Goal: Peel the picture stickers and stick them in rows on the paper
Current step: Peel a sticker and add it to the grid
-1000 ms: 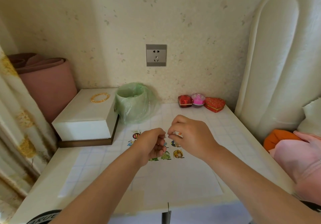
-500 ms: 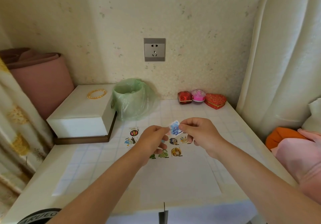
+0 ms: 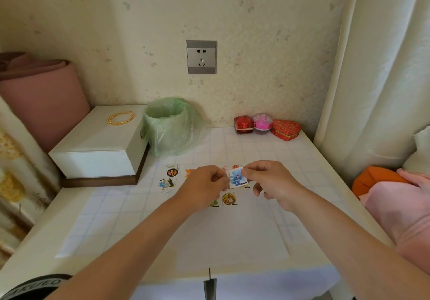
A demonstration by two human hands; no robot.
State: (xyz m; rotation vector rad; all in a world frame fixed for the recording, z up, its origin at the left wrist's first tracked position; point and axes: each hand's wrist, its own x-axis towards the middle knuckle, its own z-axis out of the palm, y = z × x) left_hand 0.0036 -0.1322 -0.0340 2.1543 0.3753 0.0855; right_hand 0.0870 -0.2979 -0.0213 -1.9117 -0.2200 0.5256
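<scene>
Blue picture sticker held just above the paper, pinched by both hands: your left hand at its left edge, right hand top right. Risk: uneven pull tears it, or the freed corner curls and sticks to itself.

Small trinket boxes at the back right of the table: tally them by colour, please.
Red: 2, a faceted box and a heart-shaped box
Pink: 1, a round box
Total: 3
</scene>
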